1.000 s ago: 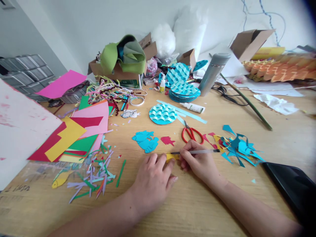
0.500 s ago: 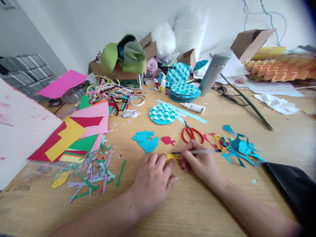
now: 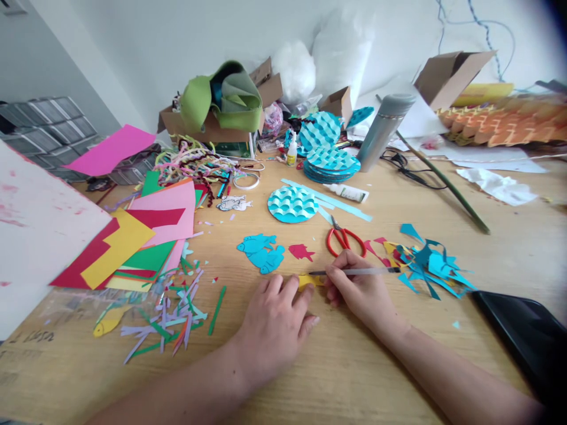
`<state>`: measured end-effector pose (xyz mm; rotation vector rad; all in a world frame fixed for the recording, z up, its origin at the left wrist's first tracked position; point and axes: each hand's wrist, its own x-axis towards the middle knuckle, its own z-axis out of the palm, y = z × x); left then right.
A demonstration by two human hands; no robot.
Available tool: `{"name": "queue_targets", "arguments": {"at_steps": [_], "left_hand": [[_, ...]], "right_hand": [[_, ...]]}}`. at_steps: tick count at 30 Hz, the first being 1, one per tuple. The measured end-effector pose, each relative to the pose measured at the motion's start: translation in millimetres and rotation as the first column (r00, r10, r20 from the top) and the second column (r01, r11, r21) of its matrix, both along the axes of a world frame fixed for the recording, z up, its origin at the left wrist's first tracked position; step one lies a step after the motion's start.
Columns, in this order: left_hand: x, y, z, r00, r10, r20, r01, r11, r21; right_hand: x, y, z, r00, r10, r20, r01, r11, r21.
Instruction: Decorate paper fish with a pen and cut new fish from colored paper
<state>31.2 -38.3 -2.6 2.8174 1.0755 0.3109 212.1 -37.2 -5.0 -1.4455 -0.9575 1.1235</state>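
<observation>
My left hand (image 3: 275, 321) lies flat on the wooden table (image 3: 354, 378), fingers together, pressing down a small yellow paper cutout (image 3: 307, 280). My right hand (image 3: 359, 289) is closed on a thin pen (image 3: 354, 272), its tip on the yellow cutout. Just beyond lie two blue paper fish (image 3: 261, 251), a small red paper fish (image 3: 301, 252) and red-handled scissors (image 3: 344, 239).
Coloured paper sheets (image 3: 146, 236) and cut strips (image 3: 172, 313) lie at the left. Blue paper scraps (image 3: 432, 262) sit right of my hands, a black tablet (image 3: 527, 336) at the right edge. Blue wave discs (image 3: 292, 204), glue tube (image 3: 348, 192), a grey flask (image 3: 383, 130) and cardboard boxes stand behind.
Almost nothing differs. My right hand and the pen have shifted very slightly; the left hand stays pressed on the yellow cutout.
</observation>
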Motion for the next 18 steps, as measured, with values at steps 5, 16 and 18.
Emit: {"name": "queue_targets", "arguments": {"at_steps": [5,16,18], "left_hand": [[-0.1,0.2,0.5,1.0,0.0,-0.001,0.0,1.0,-0.011],[0.0,-0.2,0.6,1.0,0.005,0.003,-0.005,1.0,-0.024],[-0.1,-0.3,0.9,1.0,0.012,0.012,-0.011,0.999,-0.03]], "right_hand": [[0.1,0.7,-2.2,1.0,0.023,-0.01,-0.023,1.0,-0.008],[0.0,-2.9,5.8,0.998,-0.06,0.017,0.059,0.994,0.091],[0.1,-2.7,6.9,0.997,-0.062,0.037,0.057,0.989,0.138]]}}
